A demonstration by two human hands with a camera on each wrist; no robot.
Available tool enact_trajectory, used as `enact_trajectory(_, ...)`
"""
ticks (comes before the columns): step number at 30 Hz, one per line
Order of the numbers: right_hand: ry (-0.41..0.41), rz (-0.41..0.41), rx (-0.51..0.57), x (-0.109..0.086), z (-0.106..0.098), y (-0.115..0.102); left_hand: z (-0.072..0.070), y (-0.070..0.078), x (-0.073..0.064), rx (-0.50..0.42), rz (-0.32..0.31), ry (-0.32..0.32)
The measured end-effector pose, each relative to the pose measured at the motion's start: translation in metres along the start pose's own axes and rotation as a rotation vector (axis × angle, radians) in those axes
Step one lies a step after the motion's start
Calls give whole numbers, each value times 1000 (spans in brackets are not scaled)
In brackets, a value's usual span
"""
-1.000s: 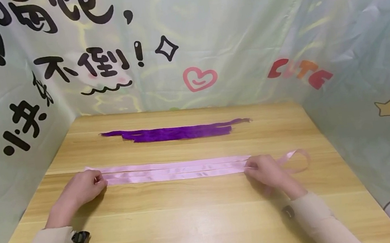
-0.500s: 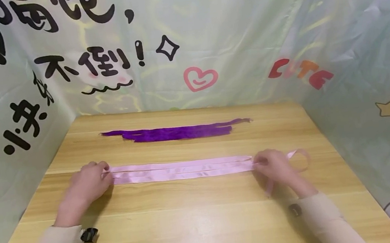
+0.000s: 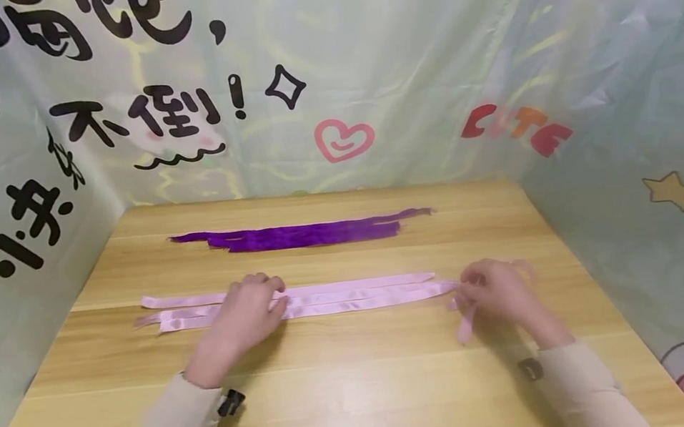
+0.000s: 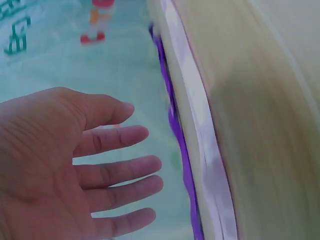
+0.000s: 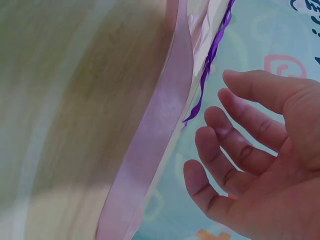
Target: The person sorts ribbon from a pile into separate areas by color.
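Note:
Light pink ribbon strips (image 3: 353, 296) lie side by side across the wooden table. My left hand (image 3: 242, 319) is over them, left of the middle; in the left wrist view its fingers (image 4: 135, 167) are spread and loosely bent, with nothing between them and the thumb. At the strips' right end, my right hand (image 3: 500, 293) overlaps a narrow ribbon end, and a loose pink tail (image 3: 467, 325) hangs below it. The right wrist view shows relaxed, separated fingers (image 5: 240, 150) beside a wide pink ribbon (image 5: 150, 130), with no ribbon between them.
A bundle of purple ribbon strips (image 3: 312, 234) lies farther back on the wooden table (image 3: 353, 399). A printed cloth backdrop (image 3: 402, 76) encloses the back and both sides.
My left hand has moved right from the strips' left end to over them, uncovering their uneven left ends. My right hand has shifted slightly right. The purple bundle stays put.

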State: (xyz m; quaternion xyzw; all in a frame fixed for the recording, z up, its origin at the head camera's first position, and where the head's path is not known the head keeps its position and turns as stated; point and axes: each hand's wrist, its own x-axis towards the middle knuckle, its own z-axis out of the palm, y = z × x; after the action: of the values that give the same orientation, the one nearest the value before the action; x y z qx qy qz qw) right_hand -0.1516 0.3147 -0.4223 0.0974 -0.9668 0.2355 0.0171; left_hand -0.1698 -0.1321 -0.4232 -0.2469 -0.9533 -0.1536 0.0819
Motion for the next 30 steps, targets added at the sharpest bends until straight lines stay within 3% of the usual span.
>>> enact_trajectory(6, -28, -19, 29, -6, -2, 2, 19, 35, 22, -35, 91, -67)
enact_trajectory(17, 27, -147, -21, -21, 0, 14, 40, 75, 52, -96, 197, -145)
enact_trajectory(23, 26, -145, -35, -25, -1, 15, 52, 104, 68, -107, 269, -171)
enact_trajectory(30, -37, -102, -54, -26, -1, 11, 70, 140, 88, -155, 291, -275)
